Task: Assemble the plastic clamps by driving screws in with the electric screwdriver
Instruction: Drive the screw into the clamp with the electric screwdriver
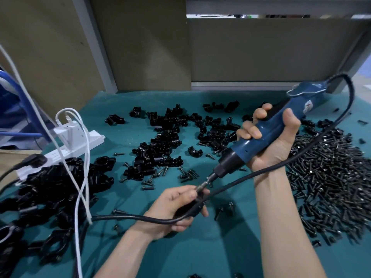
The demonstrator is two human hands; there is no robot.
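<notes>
Electric screwdriver (240, 146), blue: right hand (269, 141) wraps fingers and thumb tight round its body, bit angled down. At its tip is a black plastic clamp (192, 207), pinched in the left hand (174, 205) and largely hidden by fingers and the tool's cable (251, 177); no screw can be made out there. Left of the screwdriver lie loose clamp parts (166, 141); right of it a screw heap (331, 177) is cut off at the frame edge.

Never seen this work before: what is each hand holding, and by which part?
The right hand grips the screwdriver round its blue body. The left hand holds a black clamp, fingers curled round its body.
</notes>
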